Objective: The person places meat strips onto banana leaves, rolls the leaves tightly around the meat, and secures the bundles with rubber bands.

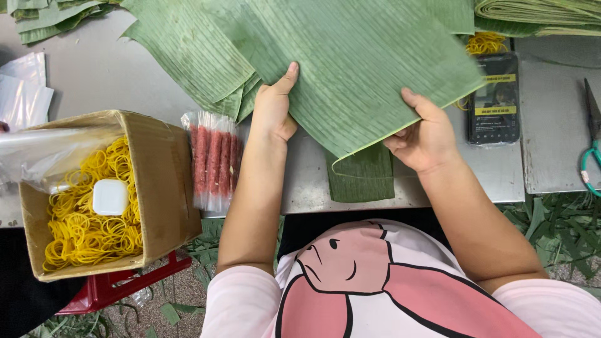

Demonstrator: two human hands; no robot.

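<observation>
Gripping the banana leaf (350,75) at the table's (300,181) middle, we pinch its near edge: our left hand (273,109) at nine o'clock, our right hand (426,138) at four o'clock, fingers curled under, thumbs on top. A packet of red sticks (215,159) lies at eight o'clock, a box of yellow rubber bands (94,206) beyond.

Matt ribbed banana leaf (350,69), dull metal table (100,75), rough cardboard box (164,169)

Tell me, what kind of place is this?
Probably a small food-wrapping workshop. Both hands, left hand and right hand, hold a big green leaf over a metal table, beside bagged red sausages and a box of yellow rubber bands.
</observation>
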